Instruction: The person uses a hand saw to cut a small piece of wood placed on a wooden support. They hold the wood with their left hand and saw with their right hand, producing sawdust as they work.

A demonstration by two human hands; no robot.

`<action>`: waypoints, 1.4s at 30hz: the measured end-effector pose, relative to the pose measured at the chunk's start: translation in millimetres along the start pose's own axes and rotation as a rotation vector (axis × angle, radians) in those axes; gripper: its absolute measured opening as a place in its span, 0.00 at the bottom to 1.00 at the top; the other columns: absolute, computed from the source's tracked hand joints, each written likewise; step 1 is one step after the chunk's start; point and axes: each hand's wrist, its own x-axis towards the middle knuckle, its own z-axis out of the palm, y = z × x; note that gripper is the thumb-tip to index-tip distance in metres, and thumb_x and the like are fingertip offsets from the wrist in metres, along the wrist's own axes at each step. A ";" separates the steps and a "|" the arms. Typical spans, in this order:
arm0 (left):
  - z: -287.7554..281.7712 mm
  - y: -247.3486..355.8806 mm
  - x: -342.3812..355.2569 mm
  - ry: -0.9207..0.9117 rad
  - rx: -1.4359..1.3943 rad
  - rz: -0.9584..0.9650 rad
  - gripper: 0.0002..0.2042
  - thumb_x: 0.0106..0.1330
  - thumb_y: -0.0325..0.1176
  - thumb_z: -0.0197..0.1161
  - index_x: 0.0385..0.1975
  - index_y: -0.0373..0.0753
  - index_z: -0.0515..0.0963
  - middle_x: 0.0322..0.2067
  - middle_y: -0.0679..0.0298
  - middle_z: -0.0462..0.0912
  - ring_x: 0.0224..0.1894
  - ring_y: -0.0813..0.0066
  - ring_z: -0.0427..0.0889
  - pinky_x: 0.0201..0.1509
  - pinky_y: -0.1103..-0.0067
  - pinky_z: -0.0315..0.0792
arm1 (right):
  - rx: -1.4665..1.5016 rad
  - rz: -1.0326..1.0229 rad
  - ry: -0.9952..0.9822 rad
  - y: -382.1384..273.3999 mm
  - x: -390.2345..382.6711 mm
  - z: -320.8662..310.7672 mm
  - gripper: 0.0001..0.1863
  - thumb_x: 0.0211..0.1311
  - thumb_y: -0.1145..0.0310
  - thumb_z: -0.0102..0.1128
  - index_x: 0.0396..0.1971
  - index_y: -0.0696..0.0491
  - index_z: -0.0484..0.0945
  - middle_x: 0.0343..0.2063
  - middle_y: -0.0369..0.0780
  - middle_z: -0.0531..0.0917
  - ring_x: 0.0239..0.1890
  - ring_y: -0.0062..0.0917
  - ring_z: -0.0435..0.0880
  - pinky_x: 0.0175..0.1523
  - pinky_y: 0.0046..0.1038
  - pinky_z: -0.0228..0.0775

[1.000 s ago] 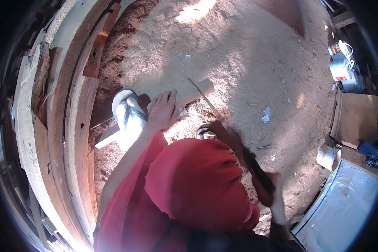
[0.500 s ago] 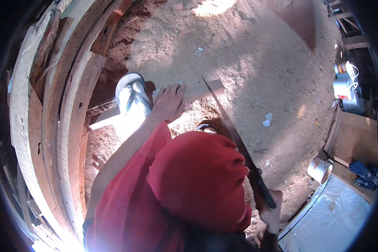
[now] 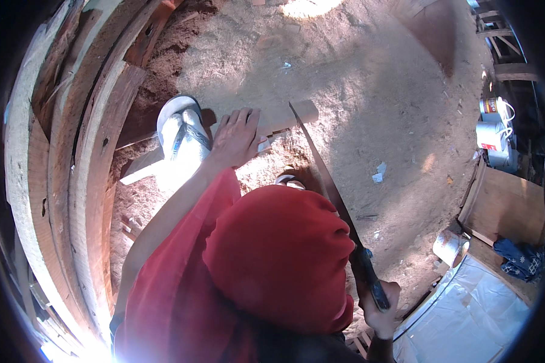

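Pale wood makes up the long flat plank (image 3: 281, 121) lying low over the brown dirt floor (image 3: 351, 78), its right end free of hand and foot, seemingly to give the blade room. Across that end slants the dark, tapering steel handsaw (image 3: 330, 181); whether its teeth touch the wood cannot be told. The left hand (image 3: 235, 139) rests on the plank, fingers nearly straight and laid over it rather than wrapped around, apparently to steady it. A sandalled foot (image 3: 184, 130) is set just left of that hand, likely pinning the plank, though glare hides the contact. The right hand (image 3: 383, 310) has its fingers curled around the saw's black handle (image 3: 368, 275), probably for a firm pull. Farther out, thick rough-sawn beams (image 3: 97, 127) line the left, and white buckets (image 3: 492, 134) cluster at the right.
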 end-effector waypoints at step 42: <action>0.2 -5.4 8.9 -0.173 0.017 -0.093 0.35 0.74 0.56 0.54 0.71 0.32 0.65 0.65 0.45 0.72 0.69 0.47 0.70 0.73 0.57 0.64 | -0.108 -0.113 -0.027 7.0 47.5 6.9 0.10 0.65 0.68 0.61 0.28 0.59 0.82 0.16 0.40 0.79 0.19 0.22 0.78 0.26 0.30 0.67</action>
